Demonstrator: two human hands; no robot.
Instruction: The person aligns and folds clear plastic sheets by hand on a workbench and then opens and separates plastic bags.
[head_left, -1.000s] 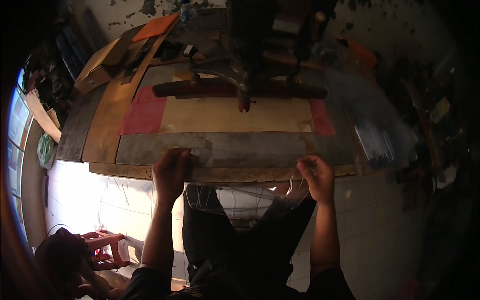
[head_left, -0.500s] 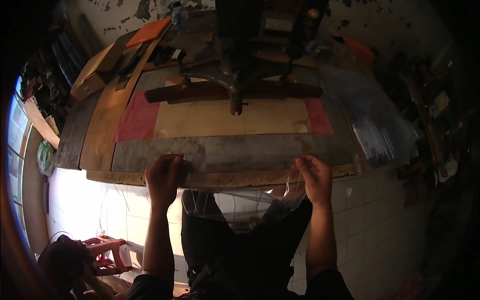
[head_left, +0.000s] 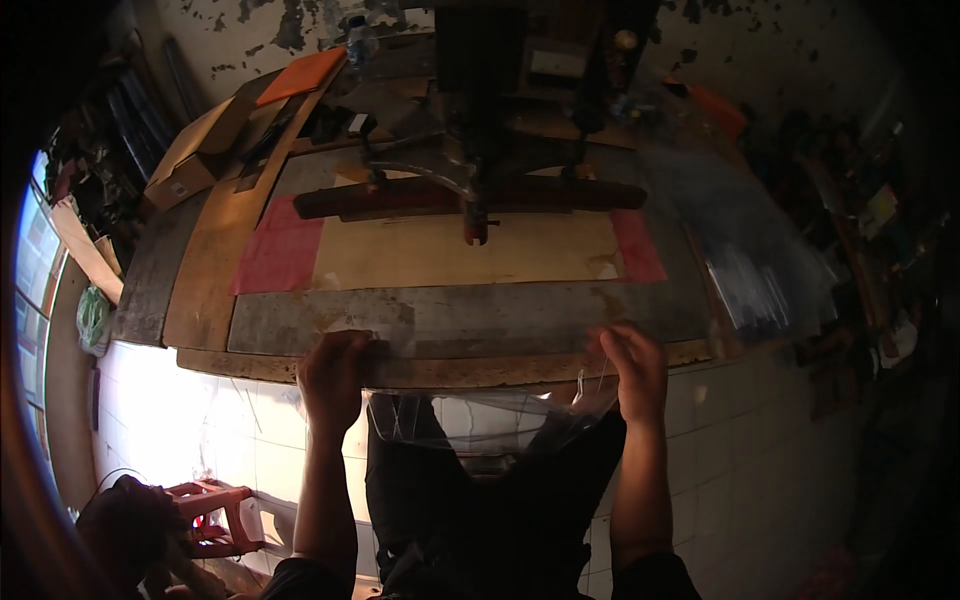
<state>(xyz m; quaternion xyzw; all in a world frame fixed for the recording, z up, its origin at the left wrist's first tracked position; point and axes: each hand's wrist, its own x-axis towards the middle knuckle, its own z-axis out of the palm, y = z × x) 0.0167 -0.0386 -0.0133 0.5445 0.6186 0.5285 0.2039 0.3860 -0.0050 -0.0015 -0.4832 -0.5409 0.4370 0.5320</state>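
Observation:
A clear plastic sheet [head_left: 480, 432] stretches between my hands, hanging over the table's front edge above my lap. Its left end is pinched by my left hand [head_left: 332, 378], closed with thumb against fingers. My right hand [head_left: 637, 372] grips the other end, its fingertips slightly blurred. Both hands are at the wooden front edge [head_left: 450, 372] of the worktable. Beyond them lies a pale yellow board [head_left: 470, 255] with a pink patch at each end. A dark metal press bar [head_left: 400, 200] is above its far part.
The press column [head_left: 480, 60] rises at the back centre. A stack of clear plastic [head_left: 755, 285] lies on the right. Cardboard boxes [head_left: 185, 165] and an orange folder [head_left: 300, 78] are back left. At lower left, another person [head_left: 130, 535] is beside a red stool [head_left: 225, 515].
The table and press appear slightly lower in view, as the camera has tilted. Both hands still hold the plastic sheet, and my right fingers have shifted slightly.

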